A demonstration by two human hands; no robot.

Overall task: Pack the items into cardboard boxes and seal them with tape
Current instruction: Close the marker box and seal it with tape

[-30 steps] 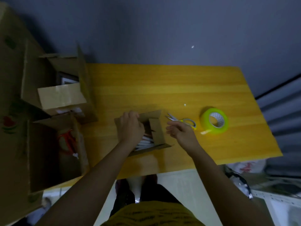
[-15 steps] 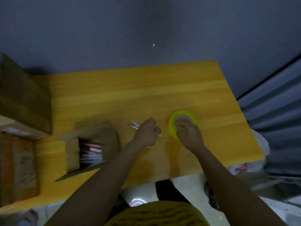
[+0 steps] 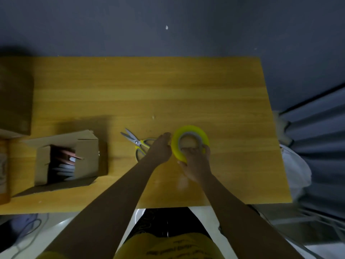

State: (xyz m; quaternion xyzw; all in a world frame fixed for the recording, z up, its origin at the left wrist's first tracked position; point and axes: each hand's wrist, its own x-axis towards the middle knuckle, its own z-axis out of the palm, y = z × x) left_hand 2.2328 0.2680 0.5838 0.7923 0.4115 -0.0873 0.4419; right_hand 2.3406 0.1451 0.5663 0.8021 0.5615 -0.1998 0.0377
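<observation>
A yellow tape roll [image 3: 189, 130] lies flat on the wooden table [image 3: 168, 90], right of centre. My right hand [image 3: 196, 161] grips its near rim, fingers inside the core and thumb outside. My left hand [image 3: 160, 148] lies beside the roll with its fingertips touching the roll's left rim. It covers part of the handles of the yellow-and-grey scissors [image 3: 133, 139]. A small cardboard box [image 3: 85, 156] stands at the left with its flaps open, and several pale flat items [image 3: 63, 167] are stacked inside.
A larger cardboard box [image 3: 15, 101] fills the table's far left, with another box edge [image 3: 3, 171] below it. A white bag [image 3: 296, 169] hangs off the table's right edge. The table's near edge runs just in front of my body.
My view swung right, away from the boxes. Both hands left the small box. The left went to the scissors, then to the roll's rim. The right took hold of the tape roll.
</observation>
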